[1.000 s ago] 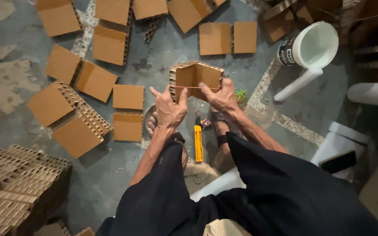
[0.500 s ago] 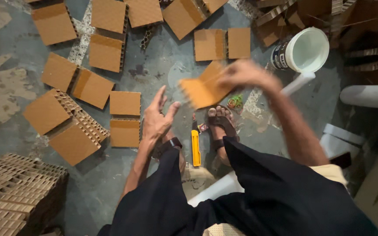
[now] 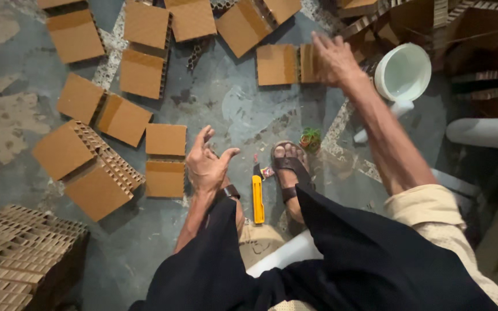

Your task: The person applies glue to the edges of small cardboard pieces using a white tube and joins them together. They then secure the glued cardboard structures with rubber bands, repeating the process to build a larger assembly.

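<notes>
Our right hand (image 3: 332, 57) rests spread, gripping nothing, on a cardboard panel (image 3: 278, 64) lying on the floor (image 3: 231, 109); our left hand (image 3: 207, 164) hangs open and empty; the panel looks light, stiff, crushable; we'd pinch its edges.

Matt corrugated cardboard pieces (image 3: 166, 139) on rough concrete floor (image 3: 243, 109).

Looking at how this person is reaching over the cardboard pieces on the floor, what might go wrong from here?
The yellow utility knife lies on the floor right beside the sandalled foot and below the left hand; a shift could bring either against it. The right hand stretches far out to the cardboard piece near the white bucket, so the arm might knock the bucket.
</notes>
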